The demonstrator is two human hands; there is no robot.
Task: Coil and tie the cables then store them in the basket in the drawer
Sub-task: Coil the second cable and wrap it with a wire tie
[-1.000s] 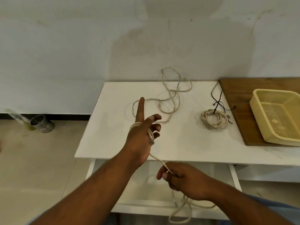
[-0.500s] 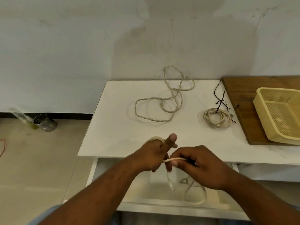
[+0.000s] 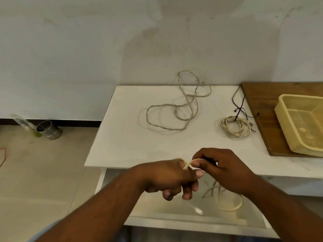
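Observation:
A thin cream cable is wound around my left hand, which is curled with the thumb pointing right. My right hand pinches the same cable just above that thumb, over the table's front edge. The rest of the cable hangs in a loop over the open white drawer. A loose twisted beige cable sprawls at the back of the white table. A coiled cream cable lies to its right, with a thin black cord across it. The yellow plastic basket sits on a wooden board.
The wooden board covers the table's right end. On the floor at the left stand a metal can and a plastic bottle. A red wire shows at the far left edge. A wall rises right behind the table.
My left hand has drawn back from over the table to its front edge and curled. My right hand has risen from below the edge and carried the cable up over the left thumb.

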